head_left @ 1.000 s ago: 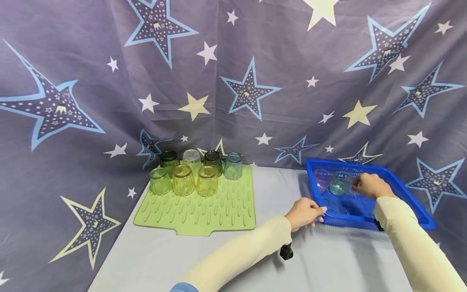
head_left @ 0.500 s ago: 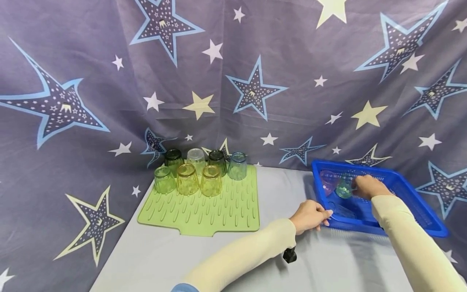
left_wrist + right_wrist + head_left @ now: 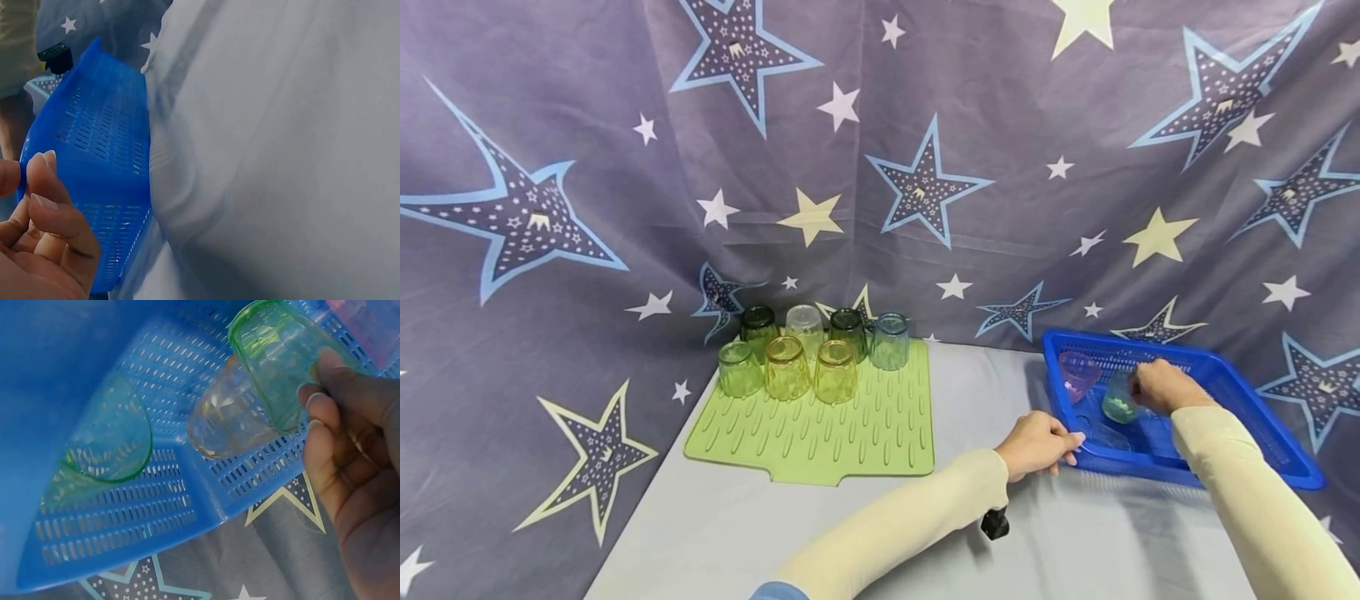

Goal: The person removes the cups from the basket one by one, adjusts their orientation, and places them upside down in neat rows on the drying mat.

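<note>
My left hand [image 3: 1037,442] pinches the near-left corner rim of the blue plastic basket [image 3: 1138,465]; in the left wrist view, its thumb and fingertips meet at the basket's edge [image 3: 47,119]. Inside the basket, my right hand [image 3: 1165,387] grips a green see-through cup [image 3: 1118,406] between thumb and fingers. The right wrist view shows this green cup [image 3: 281,356] tilted, with fingertips on its side. A pale orange-tinted cup [image 3: 219,419] lies behind it, and another green-rimmed cup [image 3: 112,437] lies apart from it. A pink cup [image 3: 1078,375] leans at the basket's left end.
Left of the basket, a light-green ridged drying mat [image 3: 820,446] lies on the white-covered table [image 3: 970,392]. Several upturned glasses stand on its back part, among them a blue glass [image 3: 890,346] and a yellow glass [image 3: 837,375]. A star-patterned curtain [image 3: 760,208] hangs behind.
The green cup has shifted toward the right and nearer side of the basket, along with my right hand. My left hand has stayed on the basket rim. The head view has turned slightly.
</note>
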A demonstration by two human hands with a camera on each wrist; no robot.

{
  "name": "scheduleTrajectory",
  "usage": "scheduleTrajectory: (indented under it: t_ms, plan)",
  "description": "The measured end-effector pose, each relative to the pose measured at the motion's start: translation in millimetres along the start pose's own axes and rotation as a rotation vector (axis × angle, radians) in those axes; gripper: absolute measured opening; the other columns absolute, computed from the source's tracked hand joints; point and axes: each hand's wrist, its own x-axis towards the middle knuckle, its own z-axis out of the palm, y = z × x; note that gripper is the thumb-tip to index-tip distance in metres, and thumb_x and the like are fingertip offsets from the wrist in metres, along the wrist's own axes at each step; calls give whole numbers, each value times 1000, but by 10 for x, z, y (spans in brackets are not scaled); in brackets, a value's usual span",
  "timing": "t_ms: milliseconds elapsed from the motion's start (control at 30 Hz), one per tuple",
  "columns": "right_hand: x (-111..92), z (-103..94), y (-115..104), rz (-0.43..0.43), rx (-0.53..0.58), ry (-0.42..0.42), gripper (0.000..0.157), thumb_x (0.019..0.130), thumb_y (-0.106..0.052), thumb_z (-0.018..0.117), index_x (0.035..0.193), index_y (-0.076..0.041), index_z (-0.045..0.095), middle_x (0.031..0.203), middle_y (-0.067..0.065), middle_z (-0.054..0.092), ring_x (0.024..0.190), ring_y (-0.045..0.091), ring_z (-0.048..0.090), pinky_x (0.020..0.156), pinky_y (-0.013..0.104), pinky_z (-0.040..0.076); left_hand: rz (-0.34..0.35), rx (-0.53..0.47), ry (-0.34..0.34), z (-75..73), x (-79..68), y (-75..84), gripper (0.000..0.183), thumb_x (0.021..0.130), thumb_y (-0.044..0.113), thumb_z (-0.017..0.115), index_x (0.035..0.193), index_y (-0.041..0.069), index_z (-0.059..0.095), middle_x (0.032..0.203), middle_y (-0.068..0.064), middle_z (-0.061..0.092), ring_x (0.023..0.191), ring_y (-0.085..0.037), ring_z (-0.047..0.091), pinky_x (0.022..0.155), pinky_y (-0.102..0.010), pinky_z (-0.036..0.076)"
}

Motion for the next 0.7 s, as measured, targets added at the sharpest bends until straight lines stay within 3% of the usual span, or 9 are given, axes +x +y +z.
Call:
scheduleTrajectory:
  t_ms: [67,367,567,700]
  plan:
    - [-23,-7,2,-12,-9,20,30,73,6,73,60,-15,57,59,-7,47,56,14,43,51,34,39,-1,0,-3,5,8,-5,29,98,29,74,72,16,72,64,0,70,52,-32,63,40,-27,34]
    - [-152,-97,6,24,-22,49,33,78,6,68,61,-16,51,60,-4,45,58,17,42,55,37,39,-2,-7,0,20,17,-8,30,98,29,74,72,15,72,63,0,70,38,-12,49,38,-25,32]
    - [-249,-184,3,82,1,69,22,81,6,65,69,-12,61,66,-1,55,62,20,49,58,44,46,-11,-7,3,19,11,4,29,98,30,73,73,15,72,61,3,68,37,-9,47,39,-27,32]
    - [-328,-252,-7,90,3,110,21,80,3,68,70,-12,59,66,-1,54,62,22,50,60,47,47,-4,-3,0,5,19,0,29,98,30,73,73,15,72,60,5,67,37,-9,47,39,-26,32]
